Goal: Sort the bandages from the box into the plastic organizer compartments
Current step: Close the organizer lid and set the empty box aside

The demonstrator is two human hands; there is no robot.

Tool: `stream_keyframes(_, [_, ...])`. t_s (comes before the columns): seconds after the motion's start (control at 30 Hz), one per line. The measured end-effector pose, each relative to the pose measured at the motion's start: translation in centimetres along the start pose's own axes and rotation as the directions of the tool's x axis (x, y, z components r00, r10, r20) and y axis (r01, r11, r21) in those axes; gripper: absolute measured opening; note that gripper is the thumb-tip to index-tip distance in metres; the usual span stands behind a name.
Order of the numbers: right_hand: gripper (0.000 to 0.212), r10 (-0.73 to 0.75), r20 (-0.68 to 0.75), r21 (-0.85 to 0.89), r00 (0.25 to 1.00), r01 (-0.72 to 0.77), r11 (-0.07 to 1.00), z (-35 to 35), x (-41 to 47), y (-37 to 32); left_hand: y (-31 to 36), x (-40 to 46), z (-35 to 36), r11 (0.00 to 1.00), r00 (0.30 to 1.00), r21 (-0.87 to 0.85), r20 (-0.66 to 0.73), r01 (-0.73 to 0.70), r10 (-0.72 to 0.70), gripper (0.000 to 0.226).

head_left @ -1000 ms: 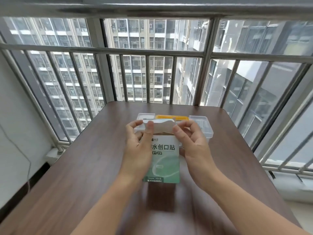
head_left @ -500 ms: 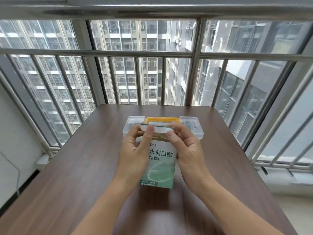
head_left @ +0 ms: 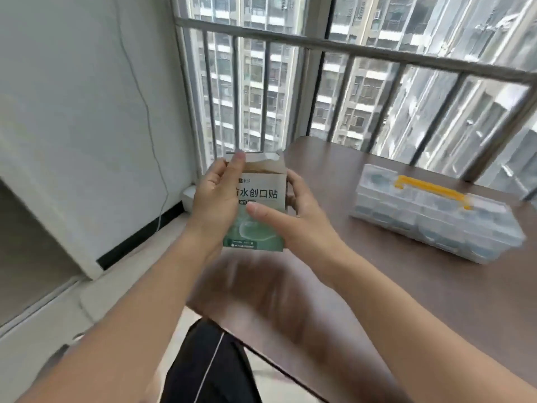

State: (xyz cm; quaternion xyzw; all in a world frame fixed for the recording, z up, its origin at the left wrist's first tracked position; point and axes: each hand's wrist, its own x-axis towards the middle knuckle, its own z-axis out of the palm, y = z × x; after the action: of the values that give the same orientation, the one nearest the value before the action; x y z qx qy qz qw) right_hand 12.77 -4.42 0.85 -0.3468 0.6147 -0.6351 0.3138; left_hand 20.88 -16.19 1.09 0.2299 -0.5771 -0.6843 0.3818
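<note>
I hold a white and green bandage box (head_left: 260, 212) upright above the table's left corner. Its top flap stands open, showing the brown inside. My left hand (head_left: 216, 203) grips the box's left side, thumb at the raised flap. My right hand (head_left: 293, 216) holds the right side, its thumb lying across the front face. No bandages show. The clear plastic organizer (head_left: 436, 216) with a yellow handle (head_left: 433, 191) lies closed on the table to the right, apart from both hands.
The brown table (head_left: 406, 286) runs from the centre to the right edge. Window bars (head_left: 348, 50) stand behind it. A white wall with a hanging cable (head_left: 145, 112) is on the left. A dark trouser leg (head_left: 212, 370) shows below the table edge.
The view has swung left, so the organizer now sits far right instead of behind the box. The box's top flap has come up and open, and my right thumb has dropped to the front face.
</note>
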Motion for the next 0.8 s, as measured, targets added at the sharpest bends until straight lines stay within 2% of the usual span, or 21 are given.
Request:
stream_keyframes(0.07, [0.058,0.053,0.101,0.006,0.993,-0.054,0.999,5.4,1.7,-0.2,0.8,-0.1,-5.8,0.999,0.996,0.041,-0.093,-0.006,0.010,0.023])
stream_keyframes(0.13, [0.047,0.061,0.150,-0.069,0.987,-0.051,0.996,10.5,2.9,-0.1,1.1,-0.4,-11.6,0.997,0.991,0.067,-0.133,0.038,-0.029,0.023])
stream_keyframes(0.2, [0.045,0.055,0.205,-0.173,0.977,-0.019,0.985,16.3,3.0,0.9,1.1,-1.8,-17.8,0.990,0.980,0.105,-0.182,0.098,-0.078,0.041])
stream_keyframes(0.27, [0.041,0.061,0.261,-0.197,0.963,-0.009,0.980,21.6,2.0,3.2,0.4,-3.8,-23.5,0.978,0.960,0.128,-0.248,0.164,-0.129,0.057])
stream_keyframes(0.33, [0.049,0.133,0.343,-0.215,0.930,-0.060,0.975,26.6,0.7,7.1,-1.7,-6.5,-29.2,0.960,0.915,0.152,-0.369,0.235,-0.166,0.046])
stream_keyframes(0.37, [0.052,0.202,0.370,-0.237,0.907,-0.118,0.964,28.5,0.1,9.6,-3.1,-7.7,-31.3,0.947,0.894,0.176,-0.411,0.269,-0.178,0.041])
stream_keyframes(0.43, [0.040,0.389,0.396,-0.290,0.832,-0.289,0.912,30.7,-0.6,14.1,-6.3,-9.9,-34.4,0.903,0.851,0.246,-0.485,0.352,-0.200,0.045])
stream_keyframes(0.53, [0.024,0.615,0.415,-0.249,0.670,-0.567,0.785,32.4,-1.4,20.3,-12.0,-12.9,-37.2,0.871,0.760,0.169,-0.581,0.461,-0.289,0.038])
stream_keyframes(0.6, [0.019,0.682,0.391,-0.227,0.619,-0.653,0.723,33.3,-2.0,24.1,-16.1,-14.5,-38.7,0.838,0.730,0.143,-0.581,0.527,-0.360,0.034])
stream_keyframes(0.7, [0.029,0.761,0.346,-0.240,0.548,-0.733,0.637,33.5,-2.7,28.7,-20.8,-16.1,-39.6,0.782,0.755,0.211,-0.492,0.586,-0.433,0.034])
stream_keyframes(0.8, [0.034,0.825,0.330,-0.225,0.458,-0.811,0.540,33.9,-3.2,32.0,-24.2,-16.0,-40.0,0.672,0.786,0.418,-0.423,0.611,-0.452,0.046])
